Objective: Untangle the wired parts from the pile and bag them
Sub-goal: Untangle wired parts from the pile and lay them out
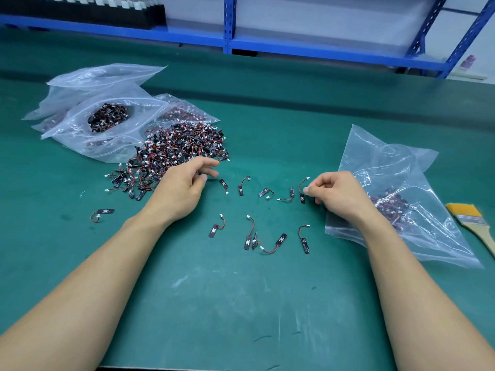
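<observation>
A tangled pile of wired parts (182, 148), small black tabs with red-black wires and white plugs, lies on the green mat at centre left. My left hand (184, 186) rests at the pile's near edge, thumb and fingers pinching a dark part. My right hand (340, 194) pinches a single wired part (302, 198) between thumb and forefinger; its tab hangs onto the mat. Several separated parts (250, 234) lie spread between my hands. A clear zip bag (396, 167) holding some parts lies under my right wrist.
More clear bags (107, 119) with parts are heaped behind the pile at the left. A paintbrush (466, 215) with a wooden handle lies at the right edge. A blue metal shelf (230, 22) stands behind the table. One stray part (103, 213) lies left of my left forearm.
</observation>
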Demonstrator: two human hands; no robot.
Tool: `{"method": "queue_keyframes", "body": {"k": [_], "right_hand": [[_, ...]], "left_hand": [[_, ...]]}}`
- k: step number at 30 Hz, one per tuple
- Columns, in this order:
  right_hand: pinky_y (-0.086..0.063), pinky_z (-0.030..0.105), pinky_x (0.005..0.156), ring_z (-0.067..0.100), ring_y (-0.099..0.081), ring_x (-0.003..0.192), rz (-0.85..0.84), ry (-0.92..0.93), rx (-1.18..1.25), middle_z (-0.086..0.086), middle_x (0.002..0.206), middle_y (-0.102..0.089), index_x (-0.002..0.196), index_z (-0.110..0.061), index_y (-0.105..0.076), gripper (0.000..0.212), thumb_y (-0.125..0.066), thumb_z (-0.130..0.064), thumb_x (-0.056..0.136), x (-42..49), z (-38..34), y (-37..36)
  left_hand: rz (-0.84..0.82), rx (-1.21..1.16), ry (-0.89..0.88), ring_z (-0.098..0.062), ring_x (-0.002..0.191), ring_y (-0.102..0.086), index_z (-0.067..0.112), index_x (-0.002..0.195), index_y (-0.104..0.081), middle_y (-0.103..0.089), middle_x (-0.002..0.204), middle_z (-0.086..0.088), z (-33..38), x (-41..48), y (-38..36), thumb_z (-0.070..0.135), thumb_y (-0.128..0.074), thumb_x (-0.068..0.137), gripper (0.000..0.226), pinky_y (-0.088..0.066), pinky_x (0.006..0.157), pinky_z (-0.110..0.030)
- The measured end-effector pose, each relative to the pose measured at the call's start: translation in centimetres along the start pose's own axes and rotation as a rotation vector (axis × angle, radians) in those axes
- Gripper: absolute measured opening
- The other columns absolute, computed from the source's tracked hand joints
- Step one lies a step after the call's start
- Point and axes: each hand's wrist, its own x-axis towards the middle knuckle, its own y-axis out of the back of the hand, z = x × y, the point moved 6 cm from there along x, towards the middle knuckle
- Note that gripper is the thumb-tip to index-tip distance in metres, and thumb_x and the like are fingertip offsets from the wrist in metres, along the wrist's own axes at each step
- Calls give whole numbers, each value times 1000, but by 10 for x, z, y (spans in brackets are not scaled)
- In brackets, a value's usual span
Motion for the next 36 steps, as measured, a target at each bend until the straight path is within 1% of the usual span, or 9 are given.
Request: {"method": "queue_keyframes", "body": {"k": [2, 6, 11, 15, 21, 29, 31, 34, 36], "right_hand": [[-36, 19, 49, -1, -45, 41, 1, -5, -1, -8, 51, -63, 67, -17, -69, 21, -78, -28, 82, 0, 0, 0], [-34, 9, 43, -1, -45, 41, 1, 2, 12, -8, 50, -63, 67, -16, -70, 20, -79, -27, 82, 0, 0, 0], [-37, 22, 52, 0, -45, 42, 1, -10, 6, -7, 51, -63, 67, -17, -70, 21, -79, -29, 82, 0, 0, 0], [-37, 24, 54, 0, -45, 42, 3, -5, 8, -7, 51, -63, 67, -17, -70, 21, -79, -28, 82, 0, 0, -1], [-37, 25, 55, 0, -45, 42, 2, -2, 17, -6, 51, -63, 67, -16, -70, 21, -79, -27, 82, 0, 0, 0], [-36, 25, 55, 1, -45, 42, 1, 2, 22, -7, 51, -63, 66, -17, -69, 21, -79, -28, 82, 1, 2, -1], [-37, 26, 55, 1, -45, 43, 1, 1, 25, -6, 51, -64, 66, -17, -69, 21, -79, -28, 82, 2, 2, -1], [-37, 26, 55, 1, -45, 43, 1, 1, 27, -6, 51, -64, 65, -17, -70, 22, -79, -28, 81, 2, 3, -1], [-36, 25, 54, 1, -45, 43, 1, 2, 27, -6, 51, -63, 65, -17, -69, 22, -80, -28, 81, 2, 3, -1]], "left_hand": [[4, 2, -5, -10, 82, -59, 24, 123, -63, -72, 104, 14, 1, 0, 0, 0, -49, 97, 37, -39, 75, -9], [7, -1, -10, 9, 84, -57, 22, 122, -65, -72, 103, 13, 2, 0, 1, 0, -49, 97, 36, -35, 75, -3], [7, -1, -14, 11, 85, -57, 20, 122, -65, -73, 103, 11, 2, 0, 1, -1, -49, 98, 36, -35, 76, -4], [11, 0, -24, 17, 84, -55, 19, 122, -65, -73, 103, 10, 2, 1, 1, -2, -49, 98, 35, -33, 74, -2], [15, -2, -36, 19, 78, -54, 17, 122, -65, -73, 103, 9, 4, 0, 1, -3, -49, 98, 35, -32, 70, -1], [15, -6, -37, 7, 74, -55, 20, 120, -65, -73, 102, 12, 1, 0, 0, -2, -49, 97, 36, -36, 70, -6], [16, -6, -34, 7, 73, -55, 21, 120, -65, -73, 101, 13, 1, 0, 0, -2, -49, 97, 36, -35, 69, -6], [17, -11, -39, 12, 70, -53, 19, 120, -66, -73, 101, 12, 1, 0, 0, -3, -49, 97, 36, -35, 68, -5], [15, -9, -40, 10, 70, -53, 20, 120, -66, -73, 101, 13, 2, 0, 0, -3, -49, 97, 36, -35, 68, -5]]}}
